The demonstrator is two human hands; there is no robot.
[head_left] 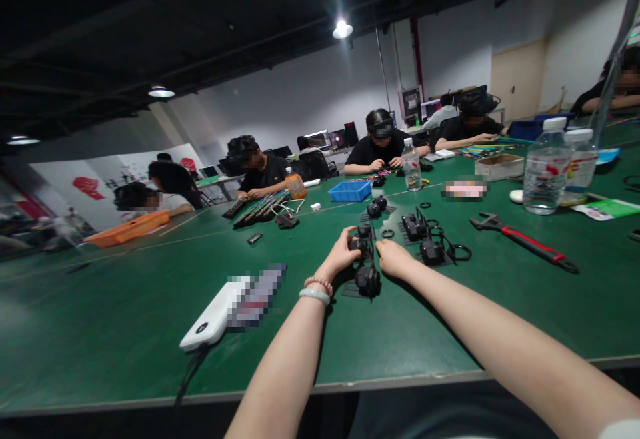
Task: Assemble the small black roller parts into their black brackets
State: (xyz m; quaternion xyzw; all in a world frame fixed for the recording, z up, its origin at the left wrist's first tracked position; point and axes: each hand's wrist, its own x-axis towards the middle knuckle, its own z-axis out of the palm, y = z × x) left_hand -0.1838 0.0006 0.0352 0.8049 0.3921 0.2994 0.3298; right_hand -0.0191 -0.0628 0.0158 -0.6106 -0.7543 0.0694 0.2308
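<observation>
"What carries everything?"
"A green table (100, 332) with a pale front edge."
"And on it?"
"Small black parts (369, 281) clustered mid-table, a red-and-black wrench (530, 242) to their right, a white device (215, 315) at left; beyond, a blue tray (350, 191), orange tray (130, 229), clear bottles (545, 175)."

Pretty gloomy room tbh: the ceiling (150, 12) was nearly black, with a bright lamp (343, 29) glaring near the middle. The back wall (295, 92) looked pale grey, a beige door (519, 80) sat off right, and lit monitors (318, 139) stood behind the big green table (125, 319).
</observation>
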